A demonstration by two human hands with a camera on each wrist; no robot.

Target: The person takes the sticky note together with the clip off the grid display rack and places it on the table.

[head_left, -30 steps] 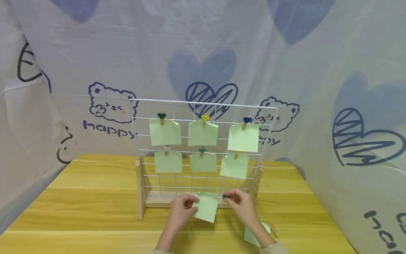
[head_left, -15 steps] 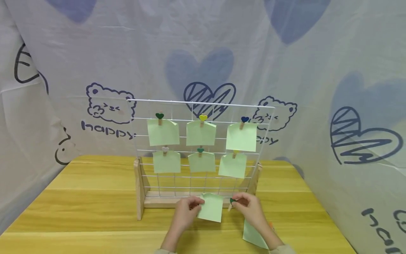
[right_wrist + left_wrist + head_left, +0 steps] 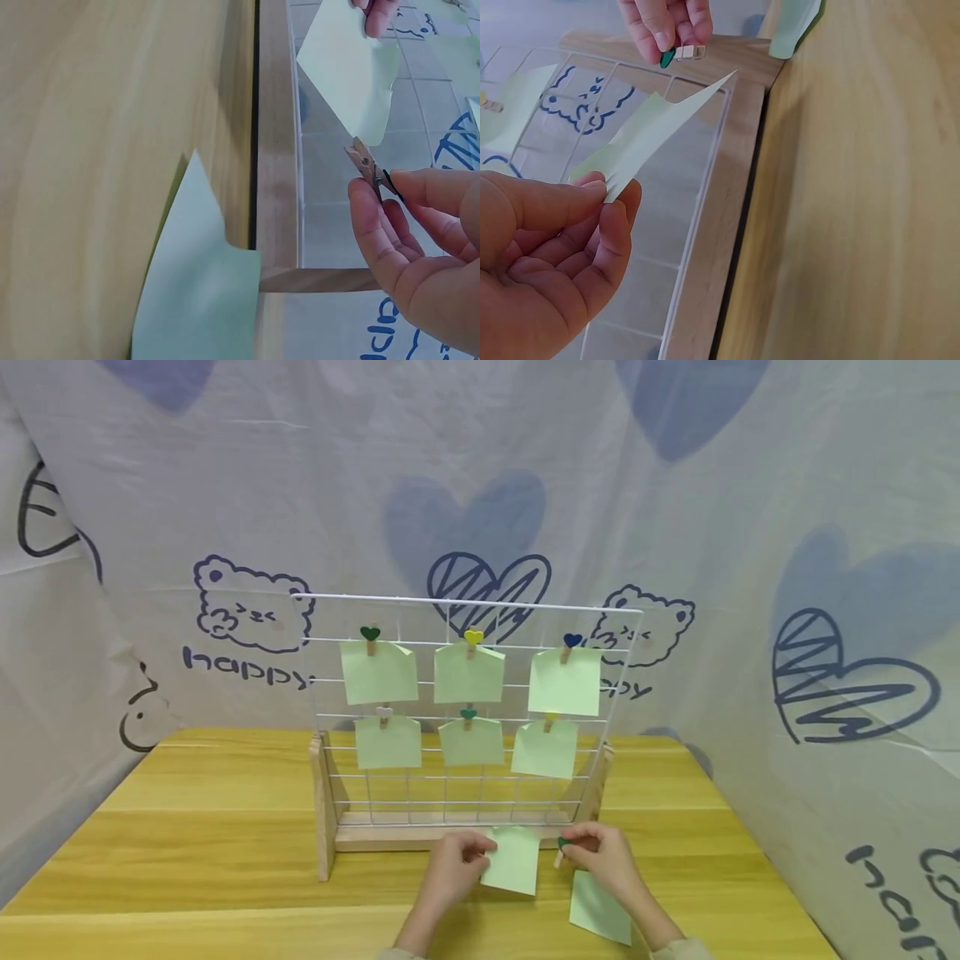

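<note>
A pale green sticky note (image 3: 513, 862) is pinched by its left edge between the thumb and fingers of my left hand (image 3: 456, 866), in front of the rack's base. Just to its right, my right hand (image 3: 606, 858) pinches a small wooden clothespin (image 3: 365, 166) with a green heart (image 3: 563, 842) on it. In the right wrist view the clothespin's tip lies right by the note's corner. Behind both hands stands a white wire grid rack (image 3: 465, 802) in a wooden base (image 3: 375, 839). Two rows of green notes hang on it, each under a heart clothespin, such as the yellow one (image 3: 473, 637).
Another green note (image 3: 600, 910) lies on the wooden table (image 3: 225, 868), under and beside my right forearm. A white curtain (image 3: 337, 468) with hearts and bear drawings hangs behind the table and along its sides.
Both hands have shifted right and slightly down with the note and the clothespin. The clothespin has turned so its wooden end shows below my right fingers. The right forearm now covers the orange clothespin.
</note>
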